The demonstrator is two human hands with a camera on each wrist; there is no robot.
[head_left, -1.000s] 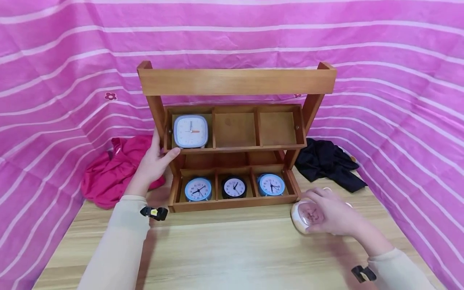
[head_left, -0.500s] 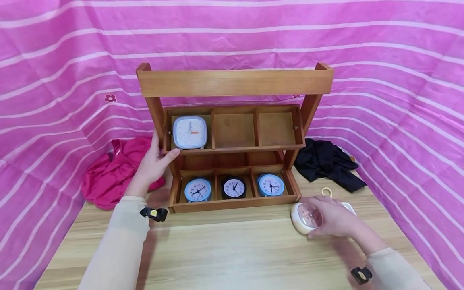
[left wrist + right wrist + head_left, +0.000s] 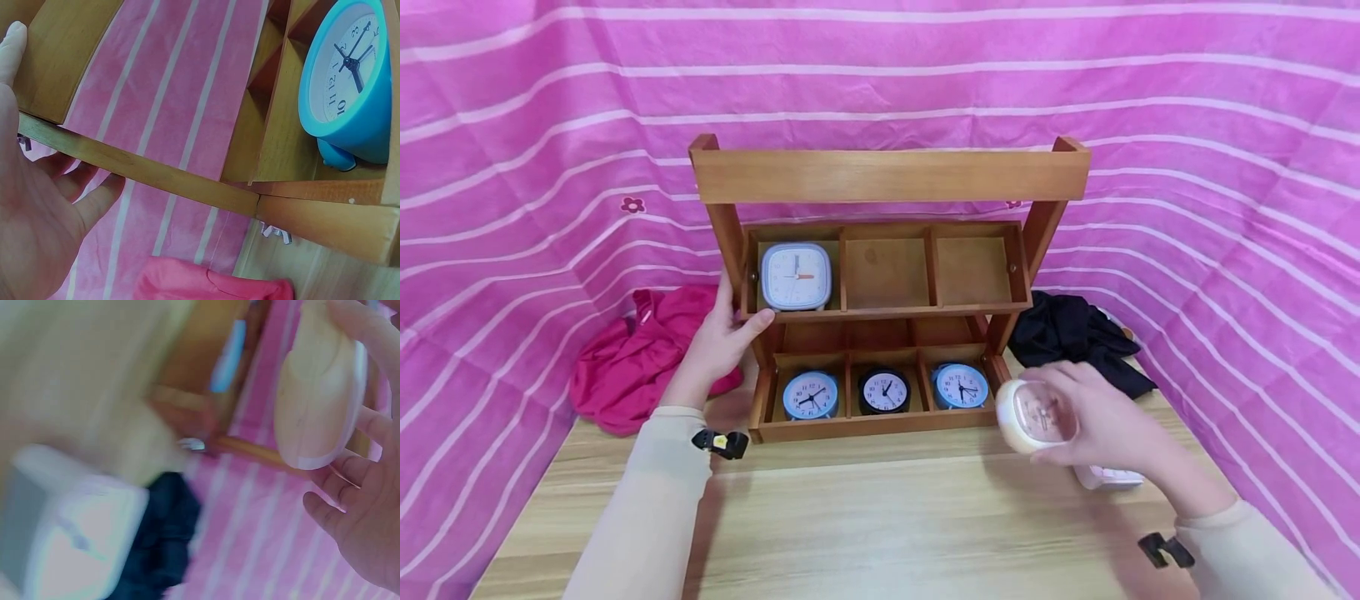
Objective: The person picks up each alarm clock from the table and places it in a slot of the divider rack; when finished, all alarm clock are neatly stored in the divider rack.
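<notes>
My right hand (image 3: 1105, 417) grips a rounded cream clock (image 3: 1017, 421) by its edges, lifted off the table just right of the rack. In the right wrist view, the cream clock's casing (image 3: 312, 406) lies between thumb and fingers. At the left side of the two-tier wooden rack (image 3: 887, 175), my left hand (image 3: 711, 350) holds the frame, thumb in front and fingers behind. A square lavender-rimmed clock (image 3: 796, 277) sits in the upper left compartment. Below stand a blue clock (image 3: 811, 395), a black clock (image 3: 883, 391) and another blue clock (image 3: 961, 387), one per compartment.
A white square clock (image 3: 1108, 478) lies on the wood-grain table (image 3: 880, 525), partly hidden under my right hand. Pink-red cloth (image 3: 632, 358) is heaped at the left and black cloth (image 3: 1075, 337) at the right. A striped pink curtain (image 3: 880, 67) surrounds the table.
My right hand has raised the cream clock from the table, up and slightly toward the rack. The left hand stays on the rack's side.
</notes>
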